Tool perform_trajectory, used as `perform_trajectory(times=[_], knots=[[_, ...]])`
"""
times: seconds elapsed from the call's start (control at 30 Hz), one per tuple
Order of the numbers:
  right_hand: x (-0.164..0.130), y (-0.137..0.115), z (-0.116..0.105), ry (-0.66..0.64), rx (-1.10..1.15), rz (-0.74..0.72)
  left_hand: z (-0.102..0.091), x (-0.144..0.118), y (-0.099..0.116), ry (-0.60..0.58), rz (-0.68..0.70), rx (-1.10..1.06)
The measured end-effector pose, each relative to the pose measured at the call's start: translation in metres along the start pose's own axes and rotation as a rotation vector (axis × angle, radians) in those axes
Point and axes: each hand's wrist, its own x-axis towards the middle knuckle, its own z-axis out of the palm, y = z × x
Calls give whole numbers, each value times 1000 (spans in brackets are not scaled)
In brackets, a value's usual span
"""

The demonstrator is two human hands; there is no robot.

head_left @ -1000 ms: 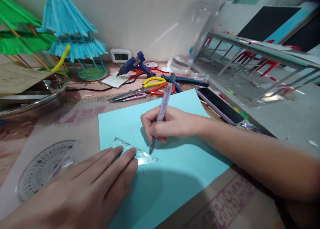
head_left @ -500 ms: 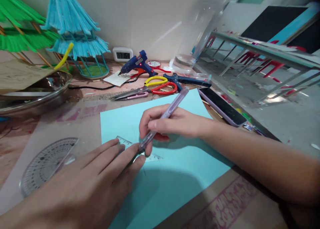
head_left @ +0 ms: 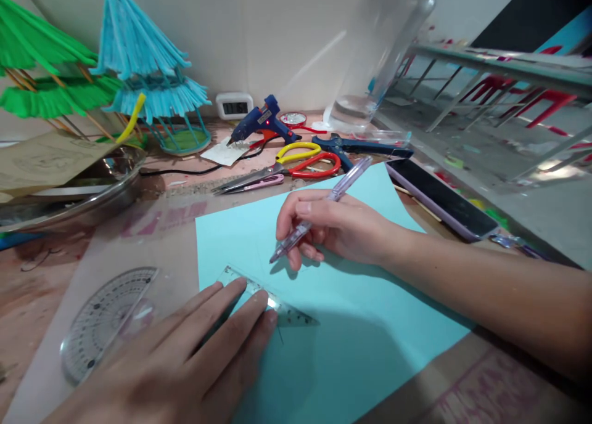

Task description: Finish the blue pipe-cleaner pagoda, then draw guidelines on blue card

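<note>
A sheet of light blue paper [head_left: 351,350] lies flat in front of me. My left hand [head_left: 208,331] rests on it with the fingers stretched out, the fingertips pressing a clear set square [head_left: 296,315]; part of the set square is hidden under them. A short pencil-like line shows beside my thumb. My right hand [head_left: 333,224] is closed around a translucent purple pen [head_left: 349,180], tilted, its tip just beyond the set square's upper edge. Whether the tip touches the paper I cannot tell. Left of my left hand lies a clear protractor [head_left: 108,319].
Behind the paper are scissors [head_left: 296,165], a blue glue gun [head_left: 263,122], dark blue pliers [head_left: 356,146] and a white clock [head_left: 234,106]. A phone [head_left: 441,199] lies at right. Left stand a metal bowl [head_left: 124,171] and blue [head_left: 143,42] and green [head_left: 50,42] roofed models.
The pen in my right hand has lifted away from my left fingers and the set square's edge, upward. My left hand stays on the set square. The view has shifted slightly.
</note>
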Motion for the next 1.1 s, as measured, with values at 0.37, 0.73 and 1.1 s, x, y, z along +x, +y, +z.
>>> perform_trajectory(times=[0.37,0.73,1.1], knots=[[-1,-5,1,-12,-18,39,-6,13,-4,-7,126,138],[-1,-4,1,-31,-49,41,-6,13,-2,-6,84,121],[-5,-4,0,-29,-83,57,1,3,-5,-18,104,117]])
